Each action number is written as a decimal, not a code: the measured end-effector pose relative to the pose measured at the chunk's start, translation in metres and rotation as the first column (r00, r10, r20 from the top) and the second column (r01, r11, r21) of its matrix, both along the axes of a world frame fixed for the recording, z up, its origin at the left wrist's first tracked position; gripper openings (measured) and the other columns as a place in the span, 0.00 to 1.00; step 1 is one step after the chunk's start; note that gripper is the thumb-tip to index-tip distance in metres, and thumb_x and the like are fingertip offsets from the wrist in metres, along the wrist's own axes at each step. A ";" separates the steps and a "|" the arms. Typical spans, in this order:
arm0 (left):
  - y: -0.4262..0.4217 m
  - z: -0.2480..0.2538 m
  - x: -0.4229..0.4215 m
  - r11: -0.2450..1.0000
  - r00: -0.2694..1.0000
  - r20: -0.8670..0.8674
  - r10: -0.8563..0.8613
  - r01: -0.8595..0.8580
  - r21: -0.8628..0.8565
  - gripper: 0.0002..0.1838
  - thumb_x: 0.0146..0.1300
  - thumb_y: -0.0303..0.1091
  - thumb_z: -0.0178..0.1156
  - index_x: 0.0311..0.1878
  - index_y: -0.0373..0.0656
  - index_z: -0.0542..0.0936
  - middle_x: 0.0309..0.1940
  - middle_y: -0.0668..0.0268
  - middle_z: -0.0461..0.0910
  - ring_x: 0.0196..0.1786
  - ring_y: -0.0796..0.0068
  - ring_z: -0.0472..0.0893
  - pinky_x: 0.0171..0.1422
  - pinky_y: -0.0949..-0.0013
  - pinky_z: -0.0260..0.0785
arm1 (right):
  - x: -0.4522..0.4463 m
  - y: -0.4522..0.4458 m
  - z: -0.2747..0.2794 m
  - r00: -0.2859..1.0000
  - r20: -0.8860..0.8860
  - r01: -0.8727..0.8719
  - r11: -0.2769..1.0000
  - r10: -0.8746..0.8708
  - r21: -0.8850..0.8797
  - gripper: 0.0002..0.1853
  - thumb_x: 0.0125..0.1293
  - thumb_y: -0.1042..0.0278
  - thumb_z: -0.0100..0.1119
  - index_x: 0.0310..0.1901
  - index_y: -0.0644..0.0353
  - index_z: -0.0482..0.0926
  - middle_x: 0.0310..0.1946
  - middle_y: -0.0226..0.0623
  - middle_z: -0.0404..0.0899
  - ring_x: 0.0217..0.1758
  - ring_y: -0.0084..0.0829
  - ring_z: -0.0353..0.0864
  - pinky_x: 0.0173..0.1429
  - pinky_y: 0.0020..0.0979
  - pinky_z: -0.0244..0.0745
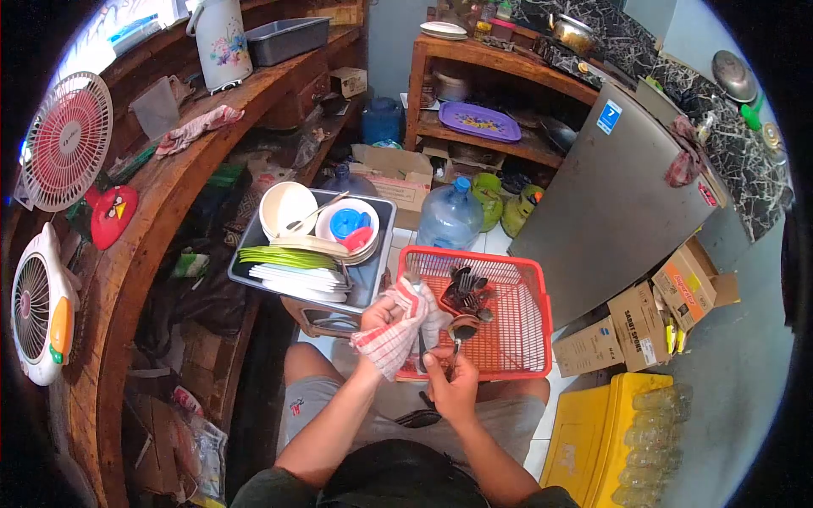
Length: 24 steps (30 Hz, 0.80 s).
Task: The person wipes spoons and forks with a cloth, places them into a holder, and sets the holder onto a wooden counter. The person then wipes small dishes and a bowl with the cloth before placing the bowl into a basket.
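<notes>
My left hand (383, 311) is closed around a red-and-white checked dish cloth (391, 341). A fork-like metal end (412, 273) pokes out of the top of the cloth; the rest of that piece is partly covered. My right hand (453, 388) grips the handle of a metal spoon (463, 326), its bowl pointing up; whether other cutlery is in the same grip is hard to make out. Both hands are over the near left side of a red plastic basket (517, 339). Dark spoons and other cutlery (466, 288) lie in a small heap inside it.
Left of the basket, a grey tub (385, 229) holds white bowls (286, 207), green plates (288, 257) and white plates (301, 282). A water jug (450, 216) stands behind the basket, a fridge (610, 195) and cardboard boxes (639, 326) to the right. A yellow crate (584, 432) is near right.
</notes>
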<state>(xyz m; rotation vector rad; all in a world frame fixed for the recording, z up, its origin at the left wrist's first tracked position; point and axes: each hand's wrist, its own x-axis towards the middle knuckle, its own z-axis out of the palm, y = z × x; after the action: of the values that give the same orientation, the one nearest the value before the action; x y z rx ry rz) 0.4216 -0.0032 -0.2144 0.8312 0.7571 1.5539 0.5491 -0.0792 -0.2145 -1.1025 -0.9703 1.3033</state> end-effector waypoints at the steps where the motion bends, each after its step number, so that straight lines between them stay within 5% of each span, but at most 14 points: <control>1: -0.004 -0.011 0.002 0.999 0.996 -0.077 -0.042 0.045 0.025 0.13 0.64 0.24 0.65 0.51 0.37 0.80 0.44 0.69 0.83 0.44 0.82 0.80 0.50 0.77 0.73 | -0.002 0.000 -0.001 1.000 0.000 0.001 1.000 -0.001 -0.001 0.05 0.70 0.72 0.61 0.41 0.64 0.77 0.22 0.22 0.73 0.17 0.12 0.65 0.20 0.20 0.56; 3: -0.014 -0.011 0.009 0.989 0.988 -0.123 -0.098 0.111 0.099 0.15 0.63 0.25 0.66 0.53 0.35 0.81 0.47 0.68 0.83 0.47 0.82 0.80 0.52 0.76 0.73 | -0.005 0.002 -0.001 0.991 -0.108 0.082 0.997 -0.080 0.017 0.05 0.71 0.72 0.60 0.40 0.63 0.75 0.20 0.24 0.72 0.15 0.14 0.65 0.18 0.21 0.58; 12: -0.014 -0.006 0.020 0.999 0.978 -0.206 -0.018 0.027 0.042 0.10 0.69 0.23 0.57 0.52 0.35 0.80 0.41 0.71 0.82 0.42 0.85 0.79 0.49 0.78 0.71 | -0.001 0.006 -0.002 0.992 -0.058 0.118 0.992 -0.116 0.043 0.04 0.72 0.72 0.59 0.42 0.64 0.77 0.22 0.24 0.74 0.16 0.13 0.65 0.18 0.21 0.58; 16: 0.012 0.015 0.012 0.999 0.996 -0.079 0.049 -0.049 0.010 0.07 0.70 0.27 0.59 0.48 0.37 0.81 0.39 0.69 0.83 0.40 0.83 0.80 0.46 0.76 0.72 | 0.000 0.005 -0.007 0.994 0.028 0.101 0.992 -0.103 0.076 0.06 0.70 0.73 0.61 0.44 0.64 0.79 0.23 0.22 0.74 0.19 0.11 0.66 0.22 0.20 0.58; 20: 0.020 0.022 0.003 0.992 0.965 0.254 -0.069 0.092 -0.083 0.09 0.66 0.25 0.63 0.48 0.38 0.81 0.40 0.67 0.84 0.40 0.79 0.82 0.44 0.74 0.76 | 0.003 0.007 -0.003 0.991 0.092 0.088 0.989 -0.099 0.118 0.06 0.69 0.73 0.63 0.44 0.64 0.81 0.24 0.20 0.74 0.23 0.10 0.65 0.26 0.19 0.58; 24: 0.029 0.007 -0.007 0.992 0.967 0.253 -0.044 0.072 -0.101 0.10 0.65 0.22 0.63 0.49 0.37 0.80 0.40 0.66 0.84 0.39 0.78 0.83 0.44 0.74 0.77 | 0.008 0.011 -0.014 0.975 0.217 0.000 0.981 -0.043 0.193 0.07 0.70 0.71 0.61 0.46 0.63 0.78 0.18 0.21 0.71 0.15 0.12 0.66 0.19 0.20 0.59</control>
<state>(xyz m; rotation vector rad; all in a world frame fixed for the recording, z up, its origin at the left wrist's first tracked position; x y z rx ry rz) 0.4144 0.0258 -0.2076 0.5585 0.6218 1.5156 0.5571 -0.0684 -0.2281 -1.1191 -1.2196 1.0592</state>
